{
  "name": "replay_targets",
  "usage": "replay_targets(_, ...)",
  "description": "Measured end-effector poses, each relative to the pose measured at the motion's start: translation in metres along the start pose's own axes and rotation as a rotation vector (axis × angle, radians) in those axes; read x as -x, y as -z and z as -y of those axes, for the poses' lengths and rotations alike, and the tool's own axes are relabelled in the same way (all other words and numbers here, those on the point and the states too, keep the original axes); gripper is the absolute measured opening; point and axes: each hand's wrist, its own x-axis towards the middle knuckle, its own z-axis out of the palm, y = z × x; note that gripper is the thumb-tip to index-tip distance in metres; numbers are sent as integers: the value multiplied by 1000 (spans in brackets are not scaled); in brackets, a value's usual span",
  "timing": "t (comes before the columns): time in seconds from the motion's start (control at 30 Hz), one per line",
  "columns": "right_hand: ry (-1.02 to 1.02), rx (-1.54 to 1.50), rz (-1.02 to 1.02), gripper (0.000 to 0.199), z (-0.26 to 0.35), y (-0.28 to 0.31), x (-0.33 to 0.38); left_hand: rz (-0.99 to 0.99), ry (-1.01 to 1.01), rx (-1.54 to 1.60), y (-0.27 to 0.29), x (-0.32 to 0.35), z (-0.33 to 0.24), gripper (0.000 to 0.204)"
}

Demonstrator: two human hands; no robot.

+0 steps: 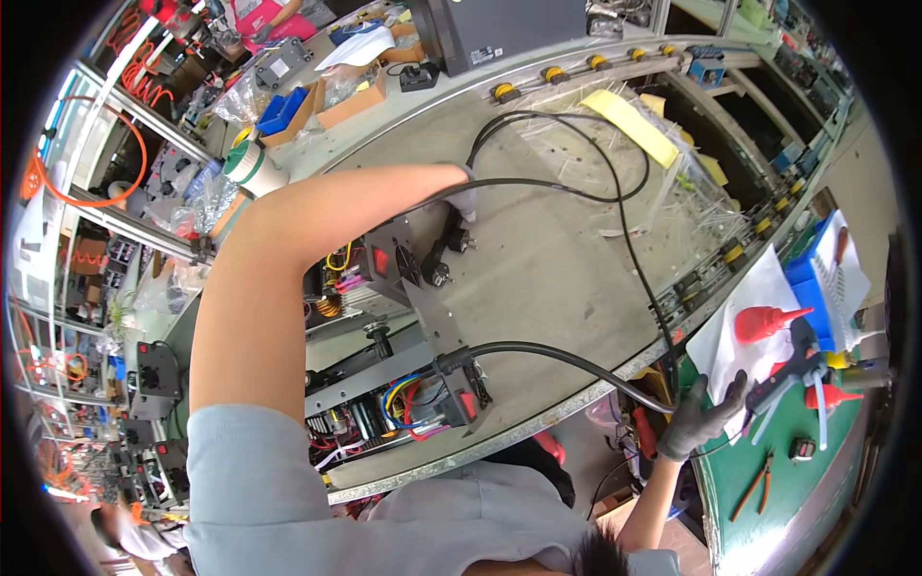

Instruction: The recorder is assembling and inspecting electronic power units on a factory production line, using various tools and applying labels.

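Note:
My left arm reaches across an open-framed electrical unit [423, 326] with coloured wires and red switches. At its far side, my left hand [465, 197], in a grey glove, is by the black power plugs [447, 252] on the metal bench; its fingers are mostly hidden. A black cable [538, 182] passes at that wrist and loops over the bench. A thicker black cable [557, 357] leaves the unit toward the right. My right hand [699, 420], in a dark grey glove, has its fingers spread beside the cables, nearest a dark pistol-shaped tool [780, 372].
On the green mat [778, 490] lie orange-handled pliers [755, 485] and red squeeze bottles [764, 324]. A blue bin [816, 278] stands behind. Plastic scraps [672, 206] and yellow paper [634, 125] cover the bench's far right. A white-and-green container [254, 168] stands beyond my left arm.

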Motion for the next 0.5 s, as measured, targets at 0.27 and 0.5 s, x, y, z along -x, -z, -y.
replay_targets(0.27,-12,15,231,48,16,-10,-11,-601,-497,-271,54,-102,139,29)
replay_targets(0.5,-11,-16,196,44,4,5,-4,-913,-1,-33,143,133,256,16)
